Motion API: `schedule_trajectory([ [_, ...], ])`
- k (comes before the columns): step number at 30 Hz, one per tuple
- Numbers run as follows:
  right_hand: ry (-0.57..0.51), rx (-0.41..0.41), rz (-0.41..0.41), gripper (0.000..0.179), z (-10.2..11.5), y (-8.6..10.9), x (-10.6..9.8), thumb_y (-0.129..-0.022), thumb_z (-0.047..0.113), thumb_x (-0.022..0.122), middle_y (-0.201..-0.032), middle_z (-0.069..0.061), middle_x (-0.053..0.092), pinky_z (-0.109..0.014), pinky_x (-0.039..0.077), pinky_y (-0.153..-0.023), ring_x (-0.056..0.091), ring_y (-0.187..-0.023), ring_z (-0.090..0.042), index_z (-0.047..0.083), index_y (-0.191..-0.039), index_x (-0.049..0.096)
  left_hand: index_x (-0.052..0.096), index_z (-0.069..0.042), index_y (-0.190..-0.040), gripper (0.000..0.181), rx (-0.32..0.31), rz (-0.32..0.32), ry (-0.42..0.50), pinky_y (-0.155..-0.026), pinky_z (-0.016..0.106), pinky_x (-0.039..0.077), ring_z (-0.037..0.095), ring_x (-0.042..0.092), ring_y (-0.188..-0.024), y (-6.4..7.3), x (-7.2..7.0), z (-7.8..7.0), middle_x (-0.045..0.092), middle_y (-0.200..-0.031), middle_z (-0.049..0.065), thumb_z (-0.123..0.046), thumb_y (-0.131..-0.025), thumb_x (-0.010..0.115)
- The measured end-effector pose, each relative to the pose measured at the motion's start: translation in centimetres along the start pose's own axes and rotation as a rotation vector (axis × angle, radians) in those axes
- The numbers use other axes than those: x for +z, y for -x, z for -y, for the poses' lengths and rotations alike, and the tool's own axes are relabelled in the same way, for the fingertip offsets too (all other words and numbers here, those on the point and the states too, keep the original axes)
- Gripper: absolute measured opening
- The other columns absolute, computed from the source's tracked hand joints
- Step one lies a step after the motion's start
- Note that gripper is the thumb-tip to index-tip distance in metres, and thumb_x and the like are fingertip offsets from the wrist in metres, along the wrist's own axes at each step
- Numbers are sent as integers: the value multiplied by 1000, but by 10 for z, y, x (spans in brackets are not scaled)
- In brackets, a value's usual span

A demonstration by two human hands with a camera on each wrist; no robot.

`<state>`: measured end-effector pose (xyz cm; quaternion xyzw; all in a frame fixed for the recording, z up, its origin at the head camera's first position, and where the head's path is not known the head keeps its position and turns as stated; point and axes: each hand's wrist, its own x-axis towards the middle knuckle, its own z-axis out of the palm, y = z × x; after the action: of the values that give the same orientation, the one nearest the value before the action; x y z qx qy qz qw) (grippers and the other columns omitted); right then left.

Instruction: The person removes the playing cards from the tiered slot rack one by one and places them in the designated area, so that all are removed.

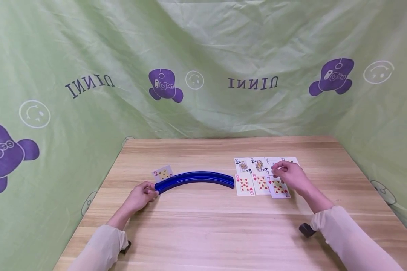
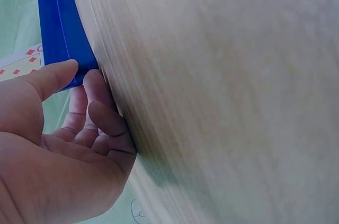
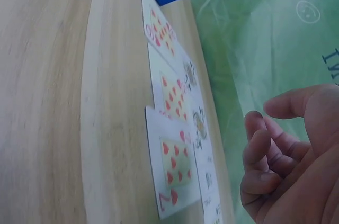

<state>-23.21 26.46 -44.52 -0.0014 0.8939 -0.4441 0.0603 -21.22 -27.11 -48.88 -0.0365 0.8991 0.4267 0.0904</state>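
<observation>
My left hand (image 1: 140,197) pinches the left end of a curved blue playing card holder (image 1: 195,176), thumb on one face and a finger against the other in the left wrist view. A diamonds card (image 1: 163,173) stands at that end of the holder. My right hand (image 1: 289,175) hovers over the right end of the laid-out cards, fingers loosely bent and nothing between thumb and forefinger in the right wrist view. Below it lies the seven of hearts (image 3: 174,166), overlapping the eight of hearts (image 3: 172,94). The nine of hearts (image 1: 245,184) sits beside the holder's right end.
Behind the hearts is a row of black-suit cards with a king (image 1: 242,166) and a queen (image 1: 259,165); my right hand partly covers the rest of that row. A wooden table (image 1: 203,233) carries everything. Green printed cloth (image 1: 203,113) hangs behind and at the sides.
</observation>
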Motion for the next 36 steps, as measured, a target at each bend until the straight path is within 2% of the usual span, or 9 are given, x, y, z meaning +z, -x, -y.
schedule_trajectory([
  [10, -20, -42, 23, 31, 23, -10, 18, -96, 18, 58, -100, -21, 70, -31, 49, -60, 61, -73, -25, -1, -120, 60, 56, 1, -111, 25, 7, 0, 1, -59, 24, 45, 13, 58, -68, -2, -1, 1, 68, -84, 7, -8, -91, 68],
  [13, -40, -51, 37, 31, 32, -13, 24, -96, 18, 58, -101, -22, 69, -33, 50, -60, 60, -73, -24, 0, -120, 60, 56, 1, -111, 25, 7, 1, 3, -59, 24, 45, 14, 58, -69, -2, 0, 1, 68, -84, 7, -8, -90, 69],
  [16, -52, -61, 44, 30, 40, -15, 30, -96, 19, 58, -100, -21, 70, -29, 46, -53, 57, -69, -22, 1, -120, 60, 56, 1, -111, 26, 7, -1, 0, -59, 25, 44, 14, 58, -69, -2, 0, 2, 68, -83, 6, -9, -90, 69],
  [19, -56, -84, 44, 28, 49, -18, 37, -95, 18, 59, -97, -19, 71, -27, 43, -51, 58, -70, -23, 2, -118, 62, 57, 1, -111, 26, 8, -4, 1, -58, 24, 44, 14, 58, -68, -3, 0, 2, 68, -83, 6, -9, -90, 69],
  [24, -70, -118, 55, 27, 64, -22, 49, -93, 15, 62, -90, -16, 70, -28, 46, -55, 57, -67, -19, 0, -116, 63, 57, 1, -111, 25, 13, -6, 4, -59, 25, 44, 14, 58, -68, -2, 1, 1, 69, -83, 7, -8, -90, 69],
  [28, -92, -148, 66, 26, 74, -24, 59, -93, 14, 63, -85, -13, 70, -26, 44, -53, 53, -63, -14, 0, -114, 64, 57, 1, -111, 25, 13, -8, 3, -59, 25, 44, 14, 59, -68, -1, 1, 1, 69, -84, 8, -8, -90, 69],
  [33, -107, -172, 85, 23, 86, -27, 73, -93, 15, 63, -84, -13, 71, -26, 46, -57, 55, -64, -14, 1, -111, 65, 57, 1, -111, 26, 9, -9, 6, -59, 25, 44, 14, 58, -68, 0, 1, 0, 69, -84, 7, -8, -90, 69],
  [36, -111, -171, 101, 24, 92, -29, 81, -92, 15, 64, -87, -15, 71, -25, 45, -55, 57, -65, -16, 1, -112, 66, 57, 1, -111, 26, 4, -6, 7, -60, 25, 45, 14, 59, -68, 0, 0, 0, 70, -85, 8, -8, -90, 69],
])
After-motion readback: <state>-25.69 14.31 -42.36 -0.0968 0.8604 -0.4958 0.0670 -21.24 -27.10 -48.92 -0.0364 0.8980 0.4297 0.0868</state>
